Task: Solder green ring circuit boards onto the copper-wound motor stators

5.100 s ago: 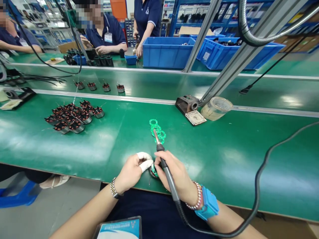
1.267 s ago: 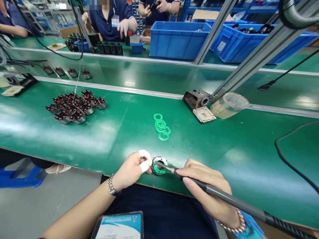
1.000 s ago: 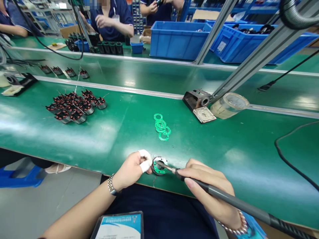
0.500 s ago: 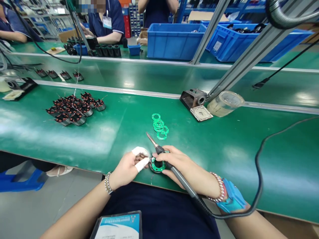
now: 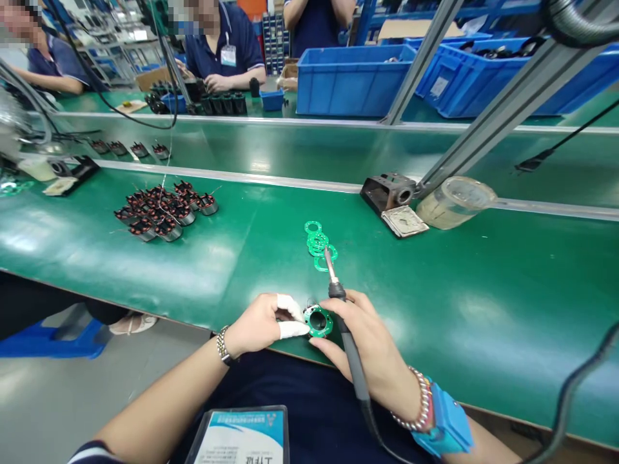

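Note:
My left hand, with white covers on its thumb and index finger, pinches the left side of a round motor stator topped by a green ring circuit board. In my right hand lies a soldering iron, its tip pointing away from me over the loose boards. The right thumb and fingertips also reach the right side of the stator. Just beyond my hands, several loose green ring boards overlap on the bench. The stator's lower part is mostly hidden.
Several copper-wound stators stand grouped at the left. A soldering iron stand with a pad and a cloudy plastic tub sit at back right by a metal post. Blue bins and co-workers are across the bench.
The green ring board on the stator has turned more face-up and the left fingers now pinch its edge. The iron's tip has swung right, over the loose boards. The view has shifted slightly left.

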A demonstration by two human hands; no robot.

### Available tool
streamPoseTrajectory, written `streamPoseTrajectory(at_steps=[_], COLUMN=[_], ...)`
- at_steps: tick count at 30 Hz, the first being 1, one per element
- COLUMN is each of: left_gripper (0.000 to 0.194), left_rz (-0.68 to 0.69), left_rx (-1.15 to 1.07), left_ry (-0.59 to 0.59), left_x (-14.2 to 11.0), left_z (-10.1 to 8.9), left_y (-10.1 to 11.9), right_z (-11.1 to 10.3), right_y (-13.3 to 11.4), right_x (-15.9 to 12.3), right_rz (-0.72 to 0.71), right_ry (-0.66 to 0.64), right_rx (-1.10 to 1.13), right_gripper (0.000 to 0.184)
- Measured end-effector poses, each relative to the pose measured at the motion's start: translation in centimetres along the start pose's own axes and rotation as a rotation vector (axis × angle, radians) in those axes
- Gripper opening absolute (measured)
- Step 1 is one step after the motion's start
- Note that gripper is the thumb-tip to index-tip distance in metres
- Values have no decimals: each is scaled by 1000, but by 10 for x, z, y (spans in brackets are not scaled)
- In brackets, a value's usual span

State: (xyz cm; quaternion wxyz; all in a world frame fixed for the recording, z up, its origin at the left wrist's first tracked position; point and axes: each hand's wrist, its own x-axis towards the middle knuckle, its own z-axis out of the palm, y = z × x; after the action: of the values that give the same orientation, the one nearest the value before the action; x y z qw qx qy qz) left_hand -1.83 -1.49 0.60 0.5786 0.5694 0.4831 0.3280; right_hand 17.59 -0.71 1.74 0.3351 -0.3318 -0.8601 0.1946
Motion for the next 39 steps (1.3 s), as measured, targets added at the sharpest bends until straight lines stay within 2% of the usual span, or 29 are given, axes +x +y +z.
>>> streamPoseTrajectory(at_steps=[2,4,10,16,22,25,34,39], left_gripper=[14,17,20,11,18,17,14,15], left_rz=[-83,-108,-118,-82,-133,-153,-123,-163], left_rx=[-104,-164,-203,-250,-259,-244,-177,-197], left_ry=[12,22,48,91,58,88,59,78], left_x=[1,2,1,-4,-4,-4,-5,-3], left_z=[2,4,7,6,4,7,7,7], left_y=[3,5,3,2,3,6,7,4], right_z=[1,1,7,15,18,18,23,11], right_y=[-3,-4,-5,-5,-2,-3,-6,-5], right_x=[2,5,16,19,17,16,13,12], right_rz=[8,12,-63,-59,-3,33,25,38], right_ry=[12,26,44,91,127,138,140,192], right_rx=[46,104,149,124,123,148,164,139], right_gripper=[33,27,25,26,27,26,23,21])
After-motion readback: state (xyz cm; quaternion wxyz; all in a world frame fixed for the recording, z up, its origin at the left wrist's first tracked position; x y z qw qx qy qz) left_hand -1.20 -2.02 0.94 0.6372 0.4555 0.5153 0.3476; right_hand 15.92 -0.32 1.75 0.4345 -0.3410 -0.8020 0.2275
